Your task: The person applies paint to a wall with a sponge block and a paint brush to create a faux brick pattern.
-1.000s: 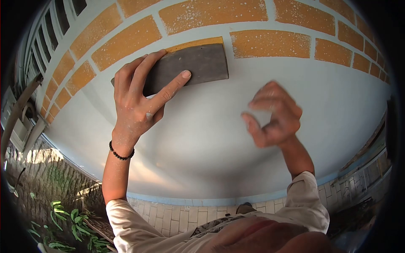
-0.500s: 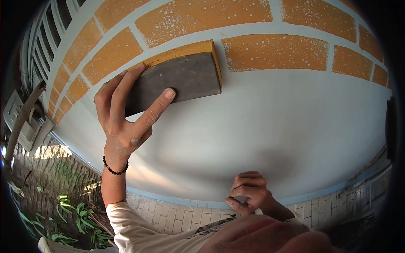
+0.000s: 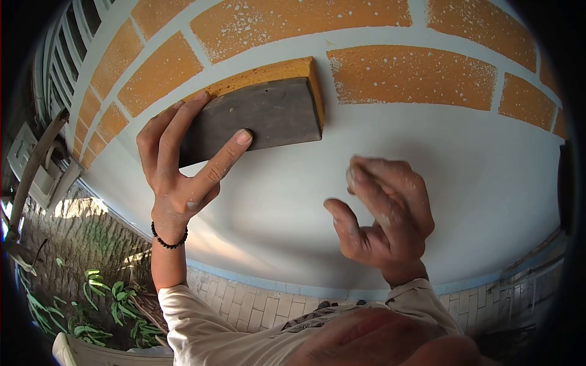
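Note:
My left hand (image 3: 180,168) grips a sponge block (image 3: 262,113) with a dark grey backing and an orange-stained foam side. Its thumb lies across the backing and its fingers reach over the upper edge. The foam side faces the white wall (image 3: 293,183), lined up with the lower row of painted orange bricks (image 3: 415,74). My right hand (image 3: 390,210) is raised in front of the wall, right of and below the block. Its fingers are bent and the thumb stands apart, with nothing seen between them. Pale specks dot both hands.
White slats (image 3: 58,67) run up the far left, above a pale switch box (image 3: 33,168). A tree trunk (image 3: 79,244) and green plants (image 3: 119,305) stand at lower left. Pale floor tiles (image 3: 259,311) lie below the wall's blue bottom strip (image 3: 293,288).
My right hand has risen from low near my body to mid-wall, its fingers opening out somewhat. My left hand and the sponge block stay nearly in place; the view shifts slightly.

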`<state>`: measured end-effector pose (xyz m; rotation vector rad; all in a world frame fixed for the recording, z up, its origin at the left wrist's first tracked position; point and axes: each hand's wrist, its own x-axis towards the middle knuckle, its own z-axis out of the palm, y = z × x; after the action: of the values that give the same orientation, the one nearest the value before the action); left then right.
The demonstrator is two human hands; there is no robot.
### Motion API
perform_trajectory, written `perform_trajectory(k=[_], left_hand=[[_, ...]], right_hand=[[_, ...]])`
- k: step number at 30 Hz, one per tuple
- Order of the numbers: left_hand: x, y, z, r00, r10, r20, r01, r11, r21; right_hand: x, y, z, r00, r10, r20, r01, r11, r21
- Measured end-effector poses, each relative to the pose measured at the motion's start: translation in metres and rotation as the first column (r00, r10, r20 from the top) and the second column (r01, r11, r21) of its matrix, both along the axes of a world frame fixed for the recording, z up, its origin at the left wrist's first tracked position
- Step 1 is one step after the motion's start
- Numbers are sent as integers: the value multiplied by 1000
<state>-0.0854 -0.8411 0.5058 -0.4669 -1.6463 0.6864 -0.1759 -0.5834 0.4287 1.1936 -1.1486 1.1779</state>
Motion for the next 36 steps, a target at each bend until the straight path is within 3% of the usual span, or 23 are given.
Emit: perform_trajectory(k=[6,13,36], left_hand=[[4,2,0,1000,-6,6,6,1000,2],[-2,4,-2,999,-42,-33,41,999,-6],[-10,-3,-1,998,-56,-11,56,998,6]], right_hand=[[-9,-31,8,996,-28,82,38,991,-129],[-15,-44,12,999,-46,-3,44,985,-168],[-18,-52,9,998,10,60,-1,988,-156]])
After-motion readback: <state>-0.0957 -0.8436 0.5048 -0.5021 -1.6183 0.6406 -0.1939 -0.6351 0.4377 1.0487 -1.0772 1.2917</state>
